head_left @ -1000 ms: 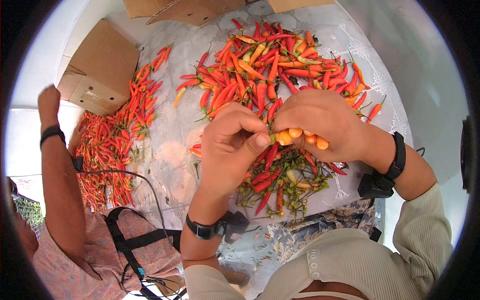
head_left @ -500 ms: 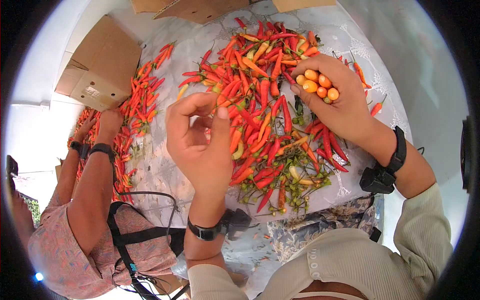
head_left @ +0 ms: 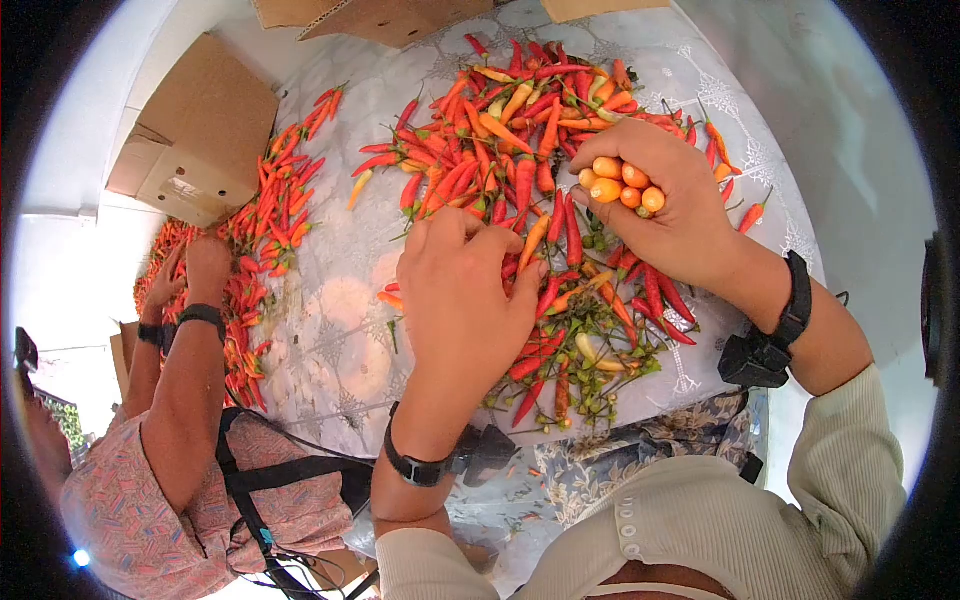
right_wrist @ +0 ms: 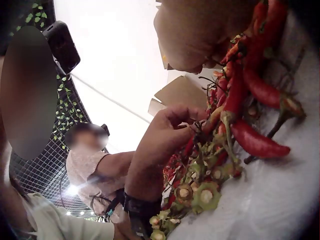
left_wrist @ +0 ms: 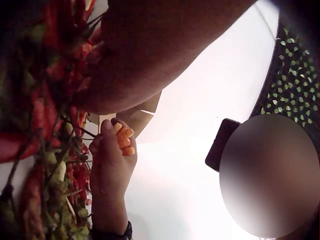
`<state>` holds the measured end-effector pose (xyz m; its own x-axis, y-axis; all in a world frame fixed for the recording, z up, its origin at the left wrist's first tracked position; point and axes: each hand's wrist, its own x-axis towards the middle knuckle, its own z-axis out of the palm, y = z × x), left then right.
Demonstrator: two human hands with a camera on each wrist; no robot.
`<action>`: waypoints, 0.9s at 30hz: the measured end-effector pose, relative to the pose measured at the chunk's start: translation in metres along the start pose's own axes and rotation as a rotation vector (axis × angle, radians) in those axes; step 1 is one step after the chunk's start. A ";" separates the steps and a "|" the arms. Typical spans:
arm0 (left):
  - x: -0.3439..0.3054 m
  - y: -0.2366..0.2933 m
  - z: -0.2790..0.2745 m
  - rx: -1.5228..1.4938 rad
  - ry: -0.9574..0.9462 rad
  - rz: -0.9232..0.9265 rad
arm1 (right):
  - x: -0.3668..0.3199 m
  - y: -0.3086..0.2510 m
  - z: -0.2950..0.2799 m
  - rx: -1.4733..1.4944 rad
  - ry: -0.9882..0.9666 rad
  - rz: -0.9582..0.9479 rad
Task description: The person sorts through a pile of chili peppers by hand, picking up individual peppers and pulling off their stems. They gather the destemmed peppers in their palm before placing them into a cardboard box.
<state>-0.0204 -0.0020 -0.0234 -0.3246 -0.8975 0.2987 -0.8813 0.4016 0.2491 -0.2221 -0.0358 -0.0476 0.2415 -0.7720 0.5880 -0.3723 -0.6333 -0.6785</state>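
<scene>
Loose red, orange and yellow chilies lie piled on the patterned tabletop in the head view. The left hand is down at the near part of this pile, thumb and fingertips pinching an orange chili; its fingers partly hide the contact. In the right wrist view, that left hand meets the pile beside green stem ends. Raised over the pile's right side, the right hand grips a bundle of several orange chilies, blunt ends showing. The left wrist view also shows the bundle.
Green stems lie along the near edge of the pile. To the left, another person's hands are at a second heap of red chilies, beside a cardboard box. More cardboard stands at the far edge.
The hands were together at the bundle, then moved apart. The right hand carried the bundle up and right; the left went left, then down into the pile. The other person's arms reached their heap.
</scene>
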 end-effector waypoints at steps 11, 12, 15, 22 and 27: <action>0.001 -0.008 0.003 -0.111 0.168 -0.086 | 0.001 -0.002 0.000 0.016 -0.004 0.025; 0.002 -0.008 0.002 -0.146 0.216 -0.088 | 0.001 -0.002 -0.001 0.029 -0.031 0.071; 0.001 -0.009 0.003 -0.364 0.261 -0.067 | 0.001 -0.005 -0.003 0.119 -0.104 0.192; 0.000 -0.002 0.007 -0.569 0.182 -0.004 | 0.001 -0.009 0.001 0.513 -0.198 0.298; -0.001 0.000 0.005 -0.547 0.159 0.034 | 0.002 -0.010 0.000 0.557 -0.235 0.306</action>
<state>-0.0214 -0.0025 -0.0280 -0.2567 -0.8608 0.4395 -0.5514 0.5039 0.6649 -0.2176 -0.0305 -0.0400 0.4110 -0.8725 0.2642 0.0475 -0.2689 -0.9620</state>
